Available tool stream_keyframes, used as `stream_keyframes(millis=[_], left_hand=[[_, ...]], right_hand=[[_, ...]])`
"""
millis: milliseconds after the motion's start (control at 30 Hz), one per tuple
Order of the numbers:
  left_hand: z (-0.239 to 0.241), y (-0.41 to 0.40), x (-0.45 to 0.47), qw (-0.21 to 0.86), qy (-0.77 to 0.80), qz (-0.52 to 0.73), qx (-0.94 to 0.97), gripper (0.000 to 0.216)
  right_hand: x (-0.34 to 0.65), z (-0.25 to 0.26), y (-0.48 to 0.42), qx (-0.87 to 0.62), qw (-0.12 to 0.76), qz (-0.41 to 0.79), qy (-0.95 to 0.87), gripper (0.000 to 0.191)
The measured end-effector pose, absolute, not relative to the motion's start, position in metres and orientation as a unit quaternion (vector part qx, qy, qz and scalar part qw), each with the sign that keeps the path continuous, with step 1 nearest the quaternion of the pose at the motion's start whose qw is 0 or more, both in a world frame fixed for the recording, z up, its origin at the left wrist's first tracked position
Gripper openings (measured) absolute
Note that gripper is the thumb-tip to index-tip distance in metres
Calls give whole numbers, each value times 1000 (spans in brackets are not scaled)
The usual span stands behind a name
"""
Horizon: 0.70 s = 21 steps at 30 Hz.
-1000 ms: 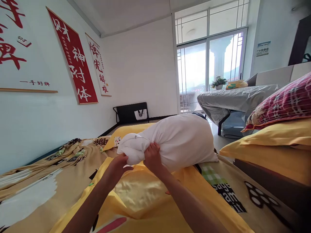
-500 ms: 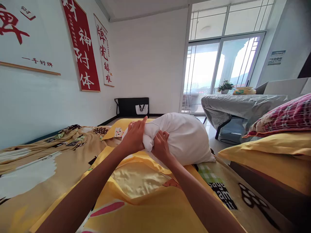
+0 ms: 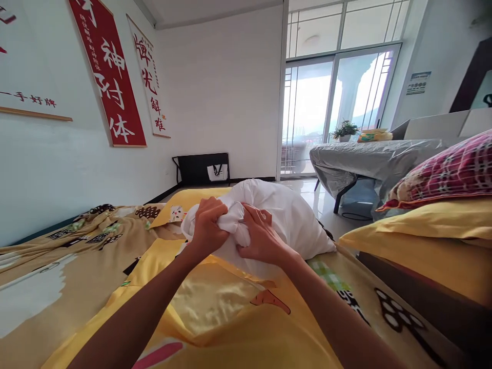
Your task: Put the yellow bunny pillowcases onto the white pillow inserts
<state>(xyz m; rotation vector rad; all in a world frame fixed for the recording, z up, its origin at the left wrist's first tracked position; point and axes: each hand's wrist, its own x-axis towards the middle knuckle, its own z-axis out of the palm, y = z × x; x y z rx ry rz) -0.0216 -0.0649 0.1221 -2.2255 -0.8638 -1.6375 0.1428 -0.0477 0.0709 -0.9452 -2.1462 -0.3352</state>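
A plump white pillow [image 3: 292, 220] lies across the middle of the bed, its near side bunched between my two hands. My left hand [image 3: 209, 223] is closed in a fist around the gathered white fabric. On the other side of the bunch, my right hand [image 3: 261, 236] grips the pillow with fingers curled over it and the thumb below. Under and in front of the pillow spreads a yellow satin pillowcase [image 3: 215, 302], its paler inner side showing at the opening. Part of the pillow's left end is hidden behind my left hand.
A tan patterned blanket [image 3: 88, 261] covers the bed. At the right, a plaid pillow [image 3: 449, 174] rests on folded yellow bedding [image 3: 418, 230]. Beyond stand a plastic-covered table [image 3: 369, 154] with a potted plant [image 3: 345, 130], and a black folded frame [image 3: 202, 168] by the wall.
My left hand has gone from lying over the fabric to a closed grip. My right hand has turned and taken a wider hold on the bunched pillow. The view has shifted slightly right.
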Motion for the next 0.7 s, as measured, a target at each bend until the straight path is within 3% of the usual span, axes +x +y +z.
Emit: stream_keyframes(millis=[133,233,467,600,700], left_hand=[[126,-76,-17,126,-234,-555,-788,31],[130,-88,-9,117,-214,-541,-805,34],[135,-117,8,135,-148,-534,-821,38],[147,-130,3,161,-146,-543,-811,36],[164,-137,-8,170,-152,-592,-773,36]], right_hand=[[159,82,-46,-351,332,-162,-860,112],[167,91,-42,-337,334,-201,-857,110],[169,91,-41,-291,474,-243,-795,39],[164,111,-44,-263,494,-315,-767,18],[158,143,-49,-250,477,-346,-768,13]])
